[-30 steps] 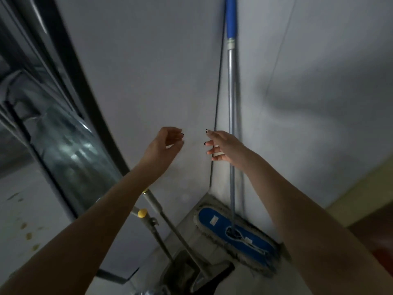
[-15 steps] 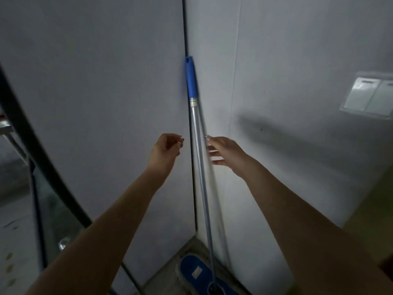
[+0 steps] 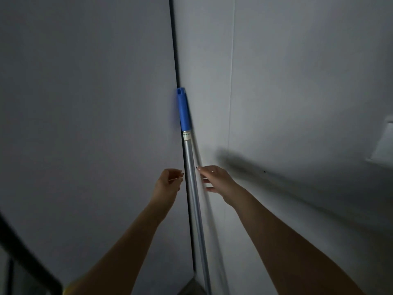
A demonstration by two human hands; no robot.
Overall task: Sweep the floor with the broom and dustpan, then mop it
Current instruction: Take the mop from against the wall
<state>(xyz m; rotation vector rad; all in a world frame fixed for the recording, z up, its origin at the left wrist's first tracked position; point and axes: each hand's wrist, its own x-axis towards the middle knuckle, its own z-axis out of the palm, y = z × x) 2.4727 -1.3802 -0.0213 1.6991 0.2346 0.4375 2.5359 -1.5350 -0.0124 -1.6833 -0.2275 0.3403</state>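
A mop handle (image 3: 192, 184), a silver pole with a blue grip (image 3: 183, 109) at its top, leans upright in the corner of two grey walls. Its head is out of frame below. My left hand (image 3: 169, 182) is just left of the pole, fingers loosely curled, holding nothing. My right hand (image 3: 214, 179) is just right of the pole, fingers extended toward it, close to or barely touching it. Neither hand is wrapped round the pole. The broom and dustpan are not in view.
Grey walls meet at a dark vertical seam (image 3: 173, 50). A light switch plate (image 3: 382, 141) sits on the right wall. A dark door frame (image 3: 25, 258) crosses the lower left corner.
My view has tilted upward: the mop head, broom and dustpan dropped out of frame. Both hands have closed in on the pole from either side.
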